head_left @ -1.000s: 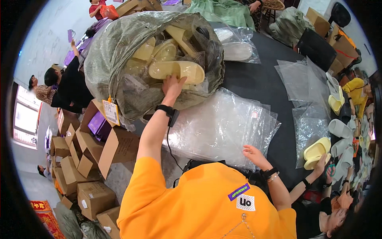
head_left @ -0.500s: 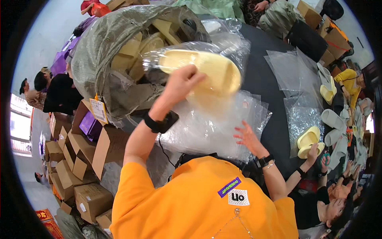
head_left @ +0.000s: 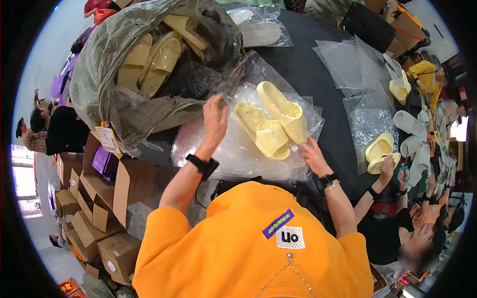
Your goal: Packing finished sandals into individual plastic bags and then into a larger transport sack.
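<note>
Two pale yellow slide slippers, one [head_left: 259,130] nearer my left and one [head_left: 284,110] beside it, lie slanted on a pile of clear plastic bags [head_left: 198,156]. Crinkled clear film spreads behind them; I cannot tell whether it wraps them. My left hand [head_left: 215,120] is raised to the left of the pair, fingers extended and holding nothing. On the other side, my right hand [head_left: 314,155] has its fingers apart close to the near end of the right slipper. Whether its fingertips touch the slipper or film is unclear.
A grey woven sack [head_left: 107,84] with more yellow slippers stands at the far left. Cardboard boxes [head_left: 119,253] are stacked on the floor at left. At right, a co-worker's hand [head_left: 387,169] touches yellow slippers [head_left: 378,148], near clear bags [head_left: 343,64] and grey slippers [head_left: 410,123].
The yellow slippers have come down from my left hand onto the bag pile, and that hand has let go. My right hand has moved close to them.
</note>
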`<action>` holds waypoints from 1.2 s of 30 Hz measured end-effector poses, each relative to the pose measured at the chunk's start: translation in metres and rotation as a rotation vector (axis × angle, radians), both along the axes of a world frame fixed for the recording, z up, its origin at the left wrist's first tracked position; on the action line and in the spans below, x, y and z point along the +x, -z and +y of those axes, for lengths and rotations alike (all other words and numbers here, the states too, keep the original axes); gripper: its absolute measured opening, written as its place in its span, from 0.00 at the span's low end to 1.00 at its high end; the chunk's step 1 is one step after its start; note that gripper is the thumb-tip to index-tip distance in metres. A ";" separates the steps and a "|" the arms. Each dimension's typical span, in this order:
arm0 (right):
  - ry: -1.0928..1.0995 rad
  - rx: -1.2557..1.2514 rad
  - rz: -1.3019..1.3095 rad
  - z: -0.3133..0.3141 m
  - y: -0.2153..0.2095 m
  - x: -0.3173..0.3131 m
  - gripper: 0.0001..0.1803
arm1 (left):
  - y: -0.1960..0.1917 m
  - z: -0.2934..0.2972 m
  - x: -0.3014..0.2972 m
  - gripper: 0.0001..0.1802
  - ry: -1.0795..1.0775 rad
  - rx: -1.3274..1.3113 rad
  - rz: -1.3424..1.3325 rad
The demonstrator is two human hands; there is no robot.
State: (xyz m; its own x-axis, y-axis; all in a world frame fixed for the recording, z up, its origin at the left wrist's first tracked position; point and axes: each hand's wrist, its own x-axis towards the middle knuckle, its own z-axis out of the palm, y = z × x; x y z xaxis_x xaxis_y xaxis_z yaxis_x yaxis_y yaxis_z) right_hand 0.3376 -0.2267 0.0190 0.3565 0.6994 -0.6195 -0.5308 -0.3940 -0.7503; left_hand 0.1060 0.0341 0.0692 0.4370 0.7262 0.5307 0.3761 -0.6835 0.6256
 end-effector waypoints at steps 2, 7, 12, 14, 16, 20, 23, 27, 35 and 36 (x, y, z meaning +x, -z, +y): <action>-0.024 0.002 -0.055 0.007 0.001 -0.005 0.42 | -0.001 0.029 0.018 0.24 0.011 0.075 0.083; -0.073 -0.032 -0.229 0.010 0.001 -0.019 0.50 | -0.008 0.052 0.047 0.25 -0.002 -0.484 0.548; 0.061 0.048 -0.242 0.004 0.020 -0.014 0.49 | -0.022 0.038 0.023 0.16 0.637 -0.397 0.808; 0.007 -0.004 -0.233 0.001 0.012 -0.010 0.47 | -0.025 0.030 0.005 0.14 0.708 -0.605 0.575; 0.014 -0.022 -0.225 -0.002 0.013 -0.007 0.44 | -0.043 0.017 -0.014 0.13 0.701 -1.042 0.207; 0.089 -0.029 -0.263 -0.008 0.021 -0.001 0.37 | -0.055 0.007 -0.033 0.17 0.859 -1.876 -0.278; 0.047 -0.114 -0.301 -0.003 0.010 -0.002 0.31 | 0.003 0.006 -0.029 0.17 0.696 -1.245 0.195; -0.135 -0.118 -0.310 -0.009 0.018 0.000 0.26 | 0.005 -0.007 0.022 0.23 0.727 -0.131 0.571; 0.008 -0.087 -0.258 -0.001 0.030 0.003 0.25 | 0.043 -0.020 0.068 0.27 0.861 0.226 0.787; 0.018 -0.111 -0.275 -0.002 0.028 0.004 0.23 | 0.048 -0.023 0.073 0.26 0.846 0.215 0.775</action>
State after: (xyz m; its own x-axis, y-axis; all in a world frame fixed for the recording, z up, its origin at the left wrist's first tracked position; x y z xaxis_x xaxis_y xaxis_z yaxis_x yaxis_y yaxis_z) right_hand 0.3412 -0.2286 -0.0089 0.5331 0.6249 -0.5704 -0.3212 -0.4742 -0.8197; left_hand 0.1790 0.0107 0.0213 0.9996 -0.0244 -0.0140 -0.0198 -0.9628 0.2693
